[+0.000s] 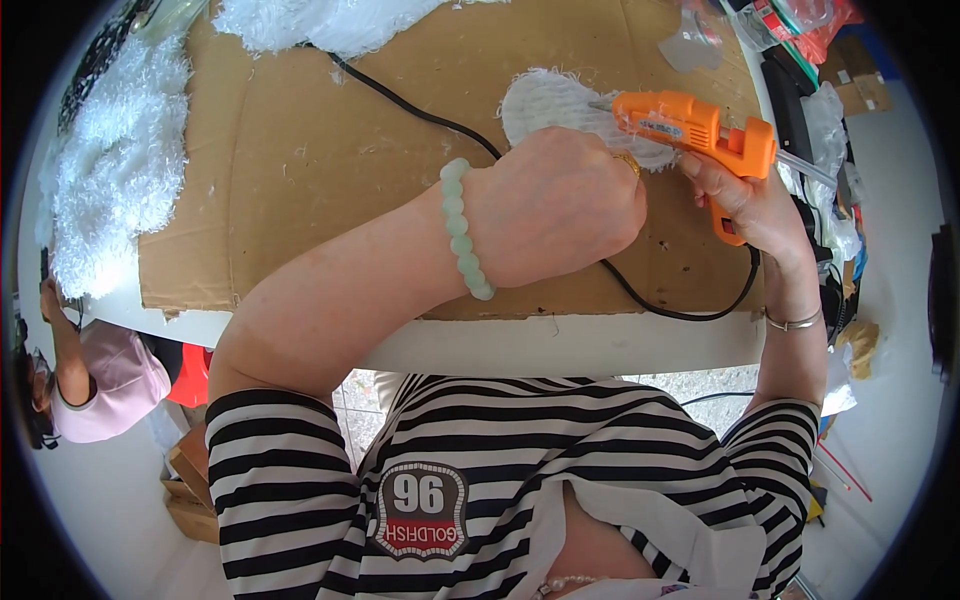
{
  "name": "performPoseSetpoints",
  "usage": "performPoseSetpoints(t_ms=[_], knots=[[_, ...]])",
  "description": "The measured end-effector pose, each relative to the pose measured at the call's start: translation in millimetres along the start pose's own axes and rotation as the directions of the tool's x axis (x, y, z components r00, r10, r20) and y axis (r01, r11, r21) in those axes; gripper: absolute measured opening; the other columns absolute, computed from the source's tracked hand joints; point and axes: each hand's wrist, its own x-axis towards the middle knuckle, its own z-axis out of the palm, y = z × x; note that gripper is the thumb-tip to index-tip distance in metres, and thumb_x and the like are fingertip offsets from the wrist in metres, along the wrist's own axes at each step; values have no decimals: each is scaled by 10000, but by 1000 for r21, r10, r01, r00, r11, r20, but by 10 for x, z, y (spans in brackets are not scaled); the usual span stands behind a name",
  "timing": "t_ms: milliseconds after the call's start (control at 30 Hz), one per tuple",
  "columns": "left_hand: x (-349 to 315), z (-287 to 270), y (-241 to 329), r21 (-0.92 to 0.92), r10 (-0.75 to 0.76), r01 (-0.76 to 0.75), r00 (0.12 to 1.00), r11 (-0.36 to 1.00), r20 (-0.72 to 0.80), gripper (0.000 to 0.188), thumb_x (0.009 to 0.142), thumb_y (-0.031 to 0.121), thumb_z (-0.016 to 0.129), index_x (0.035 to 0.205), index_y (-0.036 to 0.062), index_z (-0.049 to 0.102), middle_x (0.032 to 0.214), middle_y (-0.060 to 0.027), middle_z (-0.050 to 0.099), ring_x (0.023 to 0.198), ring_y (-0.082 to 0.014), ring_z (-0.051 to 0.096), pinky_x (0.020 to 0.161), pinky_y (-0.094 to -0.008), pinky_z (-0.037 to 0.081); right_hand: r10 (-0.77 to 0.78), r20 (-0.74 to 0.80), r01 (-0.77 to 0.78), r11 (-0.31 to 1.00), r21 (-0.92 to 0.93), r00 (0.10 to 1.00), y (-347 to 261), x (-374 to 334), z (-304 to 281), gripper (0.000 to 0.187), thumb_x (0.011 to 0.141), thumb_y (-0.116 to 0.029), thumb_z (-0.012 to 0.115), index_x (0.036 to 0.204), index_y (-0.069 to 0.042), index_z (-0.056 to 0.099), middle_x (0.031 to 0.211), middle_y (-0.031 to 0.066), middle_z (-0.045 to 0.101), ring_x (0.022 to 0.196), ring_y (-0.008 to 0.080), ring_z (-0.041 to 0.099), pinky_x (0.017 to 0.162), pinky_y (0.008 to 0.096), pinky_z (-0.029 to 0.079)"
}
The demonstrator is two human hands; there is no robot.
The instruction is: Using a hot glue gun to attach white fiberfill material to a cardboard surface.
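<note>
My right hand [745,200] is closed around the handle of an orange glue gun [665,118]. A clear glue stick [808,172] pokes out of the gun's back end. Its nozzle points left, over a flat rounded piece of white fringed fabric [545,105] on the cardboard. My left hand [560,205] is curled with its back up, just in front of that fabric. The left fingers are hidden beneath, so what they hold cannot be made out. From the gun's handle a black cord [660,308] runs left under my left hand.
A brown cardboard sheet [300,200] covers the white table. Shaggy white fabric [125,170] lies along the left edge, with more white fabric [320,22] at the far side. Plastic bags [828,125] and packaging crowd the right. Another person [110,375] in pink is at the far left.
</note>
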Motion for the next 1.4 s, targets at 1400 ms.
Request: performPoseSetpoints(t_ms=[1400], knots=[[-9, -11, 0, -11, 33, -33, 999, 999, 6, 117, 677, 82, 583, 752, -7, 586, 534, -57, 534, 523, -192, 574, 450, -300, 461, -19, 11, 20, 994, -104, 1000, -33, 27, 37, 312, 846, -272, 653, 1002, -11, 586, 794, 17, 592, 759, 105, 563, 706, 250, 453]])
